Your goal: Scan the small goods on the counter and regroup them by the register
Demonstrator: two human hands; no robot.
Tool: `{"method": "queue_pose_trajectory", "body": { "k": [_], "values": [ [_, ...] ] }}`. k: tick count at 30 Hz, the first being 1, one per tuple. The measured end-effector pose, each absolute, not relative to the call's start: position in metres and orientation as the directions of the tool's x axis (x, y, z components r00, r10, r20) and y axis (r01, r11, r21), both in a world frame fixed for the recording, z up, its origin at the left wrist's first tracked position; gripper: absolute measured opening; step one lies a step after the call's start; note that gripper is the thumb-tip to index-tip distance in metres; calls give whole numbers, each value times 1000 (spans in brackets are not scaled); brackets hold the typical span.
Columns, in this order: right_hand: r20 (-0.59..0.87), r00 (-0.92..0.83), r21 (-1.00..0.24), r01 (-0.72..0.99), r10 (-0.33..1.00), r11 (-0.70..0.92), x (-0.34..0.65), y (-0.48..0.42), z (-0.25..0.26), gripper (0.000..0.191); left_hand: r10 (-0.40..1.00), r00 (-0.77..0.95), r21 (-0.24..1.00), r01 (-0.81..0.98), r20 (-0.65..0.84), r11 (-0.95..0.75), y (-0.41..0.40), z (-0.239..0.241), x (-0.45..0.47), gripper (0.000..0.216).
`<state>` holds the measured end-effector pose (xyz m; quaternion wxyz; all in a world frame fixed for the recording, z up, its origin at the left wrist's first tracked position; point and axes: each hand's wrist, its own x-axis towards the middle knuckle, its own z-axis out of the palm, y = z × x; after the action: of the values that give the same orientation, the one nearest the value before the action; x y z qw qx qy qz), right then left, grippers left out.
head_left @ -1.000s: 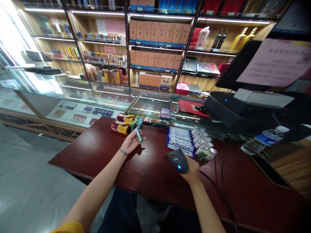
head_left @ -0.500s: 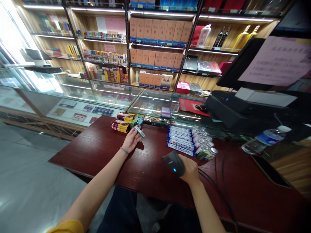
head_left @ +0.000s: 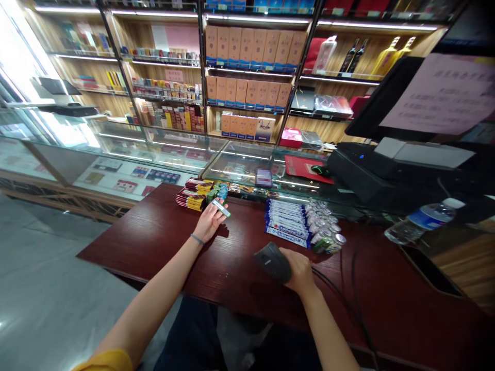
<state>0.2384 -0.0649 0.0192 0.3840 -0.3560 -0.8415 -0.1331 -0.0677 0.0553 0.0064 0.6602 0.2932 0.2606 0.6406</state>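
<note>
My left hand (head_left: 209,221), palm up, pinches a slim white-and-green pack (head_left: 221,208), perhaps gum, above the dark red table. Just behind it stand small green and blue rolls (head_left: 218,192), beside stacks of red-and-yellow packets (head_left: 193,195). My right hand (head_left: 299,270) is wrapped round a black barcode scanner (head_left: 273,262), whose head points left toward the other hand; its cable trails off to the right. Beyond the scanner lies a row of blue-and-white wrapped bars (head_left: 286,222), with several small upright cans or jars (head_left: 324,226) on their right.
A water bottle (head_left: 425,221) and a dark phone-like slab (head_left: 431,270) lie at the right. Behind them are a monitor (head_left: 386,98) with pink paper and a black machine (head_left: 359,170). A glass display counter (head_left: 170,149) borders the table's far side, before lit shelves.
The slim pack has turned slightly in my left fingers, showing a different side. My right hand has shifted a little left with the scanner, and its blue light no longer shows.
</note>
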Motion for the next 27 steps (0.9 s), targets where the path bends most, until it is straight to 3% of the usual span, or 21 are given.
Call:
{"method": "queue_pose_trajectory", "body": {
  "k": [5, 9, 15, 21, 27],
  "values": [
    [742, -440, -38, 725, 506, 688, 242, -63, 12, 36, 1000, 27, 733, -680, -9, 25, 56, 7, -69, 36],
    [757, -414, -47, 738, 506, 674, 243, -62, 14, 33, 995, -78, 813, -582, -70, 11, 58, 2, -68, 39],
    [786, -357, -63, 767, 505, 639, 252, -65, 23, 30, 984, -176, 918, -386, 19, -87, 56, 3, -54, 42],
    [836, -271, -42, 835, 477, 549, 285, -84, 28, 44, 987, -36, 905, -397, 155, -157, 45, 27, -9, 35],
    [840, -169, -49, 922, 516, 383, 331, -121, 33, 46, 964, 119, 950, -234, 238, -206, 27, 39, 78, 31]
  ]
}}
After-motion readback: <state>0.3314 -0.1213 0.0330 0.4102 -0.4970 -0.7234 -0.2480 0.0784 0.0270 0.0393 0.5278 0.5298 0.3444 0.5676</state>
